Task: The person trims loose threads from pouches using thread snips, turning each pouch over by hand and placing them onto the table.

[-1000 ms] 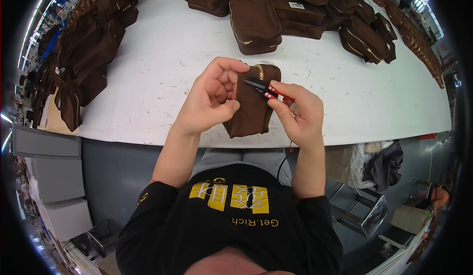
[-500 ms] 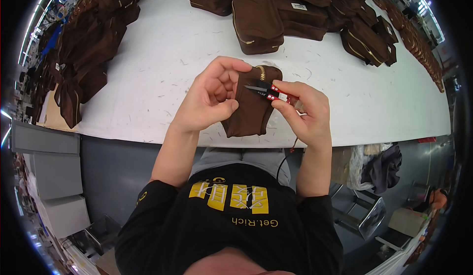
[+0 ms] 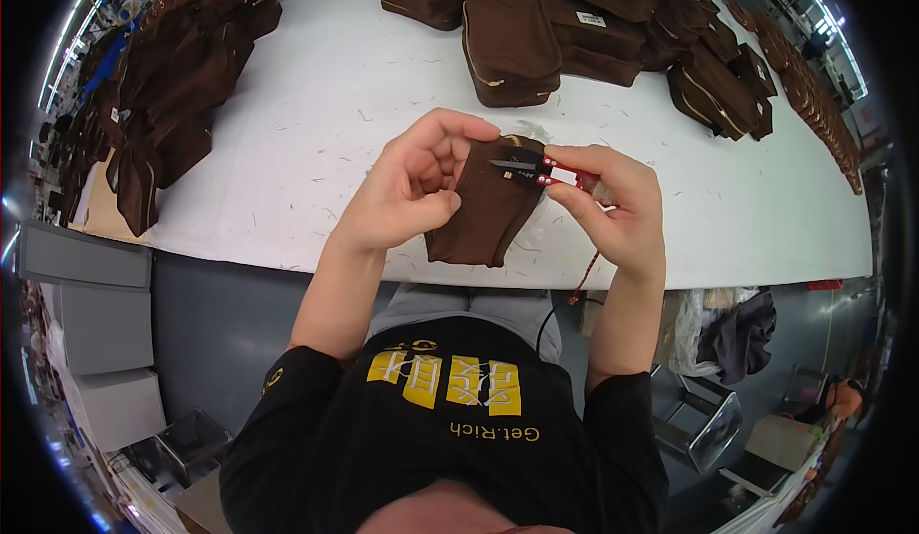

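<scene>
Snips [image 3: 563, 177] rightward, white table [image 3: 316, 151], grey floor [image 3: 239, 314]

the person wears a black t-shirt [image 3: 383, 457] with short sleeves. across its front sit yellow blocks [image 3: 469, 383] crossed by pale, character-like strokes, and near them small yellow lettering [image 3: 495, 432] reads "get.rich", upside down in this view. a small yellow mark [image 3: 275, 378] shows on the left sleeve [image 3: 308, 386]; the right sleeve [image 3: 622, 424] is black. grey trousers [image 3: 431, 300] show past the hem, with a thin black cable [image 3: 548, 322] curving beside it. the left hand [image 3: 388, 194] and right hand [image 3: 627, 209] are bare.
</scene>
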A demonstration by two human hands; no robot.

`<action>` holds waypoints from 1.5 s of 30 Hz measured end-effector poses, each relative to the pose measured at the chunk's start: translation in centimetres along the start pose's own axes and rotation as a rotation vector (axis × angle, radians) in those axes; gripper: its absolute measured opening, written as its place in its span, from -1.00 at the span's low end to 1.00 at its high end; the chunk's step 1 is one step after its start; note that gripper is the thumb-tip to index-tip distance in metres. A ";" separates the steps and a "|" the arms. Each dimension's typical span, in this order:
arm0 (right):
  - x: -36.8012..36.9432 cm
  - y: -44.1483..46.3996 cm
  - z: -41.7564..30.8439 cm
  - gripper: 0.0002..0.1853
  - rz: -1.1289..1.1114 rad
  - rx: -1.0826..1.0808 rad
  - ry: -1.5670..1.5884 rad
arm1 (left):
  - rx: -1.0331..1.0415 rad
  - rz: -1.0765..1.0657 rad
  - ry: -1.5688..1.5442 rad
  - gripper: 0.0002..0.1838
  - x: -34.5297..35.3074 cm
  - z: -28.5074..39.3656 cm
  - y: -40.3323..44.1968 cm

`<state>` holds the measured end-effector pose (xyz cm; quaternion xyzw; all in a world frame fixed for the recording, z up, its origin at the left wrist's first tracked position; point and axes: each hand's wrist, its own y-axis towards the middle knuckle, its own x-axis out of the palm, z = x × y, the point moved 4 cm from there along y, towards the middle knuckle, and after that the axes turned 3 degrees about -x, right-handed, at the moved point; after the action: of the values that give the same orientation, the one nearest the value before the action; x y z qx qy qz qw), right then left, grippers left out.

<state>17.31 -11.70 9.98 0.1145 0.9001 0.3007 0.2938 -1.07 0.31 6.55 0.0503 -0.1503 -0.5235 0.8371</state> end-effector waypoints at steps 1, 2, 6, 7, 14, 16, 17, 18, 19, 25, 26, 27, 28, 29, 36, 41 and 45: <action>0.2 0.1 -0.1 -0.70 -0.021 -0.005 -0.047 | 0.006 0.003 -0.008 -0.35 0.0 0.0 0.0; 0.4 0.2 -0.1 -0.70 -0.042 -0.011 -0.095 | 0.014 0.007 -0.017 -0.35 0.1 0.1 0.1; 0.8 -0.5 0.2 -0.69 -0.303 -0.078 0.187 | 0.042 0.011 -0.047 -0.34 0.0 0.2 0.2; 0.9 -0.8 0.3 -0.69 -0.317 -0.053 0.245 | 0.030 0.008 -0.050 -0.34 -0.1 0.2 0.2; 2.2 -0.6 -0.6 -0.47 -0.115 0.111 0.279 | -0.008 -0.012 -0.026 -0.34 0.0 -0.1 0.4; 2.7 -0.5 -1.1 -0.44 -0.211 0.199 0.142 | -0.006 -0.027 -0.014 -0.34 -0.1 -0.2 0.5; 2.6 -0.4 -1.4 -0.43 -0.279 0.145 0.174 | 0.005 -0.026 -0.016 -0.34 0.0 -0.1 0.6; 2.3 -0.9 -0.6 -0.47 -0.365 0.122 0.346 | 0.016 -0.026 -0.019 -0.34 0.1 -0.1 0.6; 1.7 -1.5 0.3 -0.51 -0.448 0.098 0.517 | 0.015 -0.035 -0.028 -0.34 0.1 -0.1 0.5; 1.4 -1.9 0.8 -0.75 0.057 0.353 0.689 | -0.005 -0.071 0.021 -0.34 0.3 -0.4 0.8; 2.1 -1.8 0.5 -0.76 0.112 0.338 0.523 | -0.011 -0.069 0.030 -0.34 0.3 -0.5 0.9; 2.5 -1.8 0.1 -0.77 0.165 0.322 0.356 | -0.018 -0.067 0.039 -0.33 0.4 -0.5 1.1; 3.0 -1.9 0.0 -0.79 0.172 0.296 0.305 | -0.013 -0.052 0.019 -0.34 0.5 -0.6 1.3; 3.5 -2.1 -0.1 -0.81 0.177 0.269 0.253 | -0.009 -0.036 -0.001 -0.34 0.8 -0.7 1.5; 4.4 -2.1 -0.6 -0.83 0.307 0.203 -0.122 | 0.035 0.011 0.019 -0.40 1.5 -0.6 2.5; 4.7 -2.5 -0.7 -0.91 0.267 0.270 -0.097 | 0.027 0.044 0.004 -0.41 1.2 -1.0 2.6; 2.7 -3.9 1.8 -0.88 0.333 0.263 0.803 | -0.002 0.059 0.018 -0.43 0.1 -0.9 2.1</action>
<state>16.11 -12.94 5.17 0.1682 0.9427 0.2474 -0.1479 1.09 1.11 6.20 0.0498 -0.1436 -0.4983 0.8536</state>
